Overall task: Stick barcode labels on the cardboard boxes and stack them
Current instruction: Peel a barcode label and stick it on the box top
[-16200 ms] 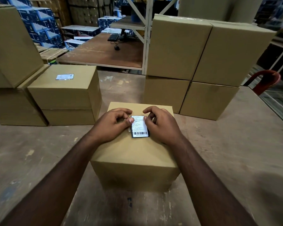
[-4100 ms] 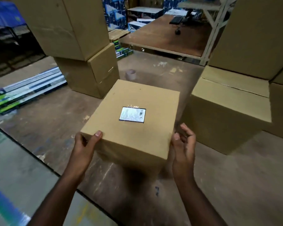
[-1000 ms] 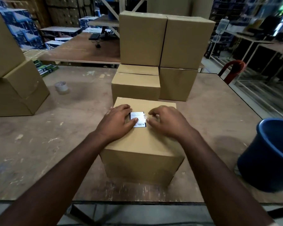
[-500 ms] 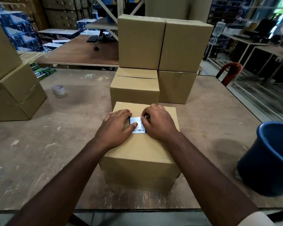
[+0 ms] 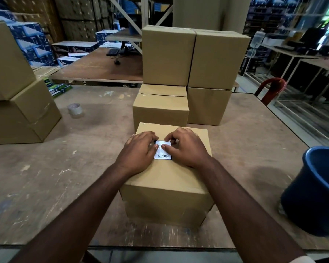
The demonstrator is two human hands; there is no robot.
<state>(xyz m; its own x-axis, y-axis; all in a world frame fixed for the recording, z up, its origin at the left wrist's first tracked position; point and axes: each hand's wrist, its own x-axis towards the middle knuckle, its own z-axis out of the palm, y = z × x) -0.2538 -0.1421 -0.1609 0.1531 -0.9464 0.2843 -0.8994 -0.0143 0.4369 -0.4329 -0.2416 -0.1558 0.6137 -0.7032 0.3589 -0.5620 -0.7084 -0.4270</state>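
Brown corrugated cardboard fills the middle of the view: a plain cube-shaped cardboard box (image 5: 167, 179) stands on the worn wooden table (image 5: 46, 177), close to its near edge. Both bare forearms reach forward over the box top and converge on it. The left hand (image 5: 138, 153) lies palm-down on the top panel, fingers bent at the knuckles, its thumb tip pressing the left edge of a small white barcode label (image 5: 162, 152). The right hand (image 5: 186, 148) also rests on the panel, fingers curled under, with thumb and forefinger tips bearing on the label's upper right part. The label sits flat between the two hands near the centre of the box top, its barcode strip toward the person.

Just behind this box stands a stack of similar plain cardboard boxes (image 5: 190, 73), two tiers high. Another pile of large brown cartons (image 5: 17, 103) sits at the table's left side, with a roll of clear packing tape (image 5: 75, 109) near it. A round blue plastic bucket (image 5: 315, 188) stands at the right edge of the table.
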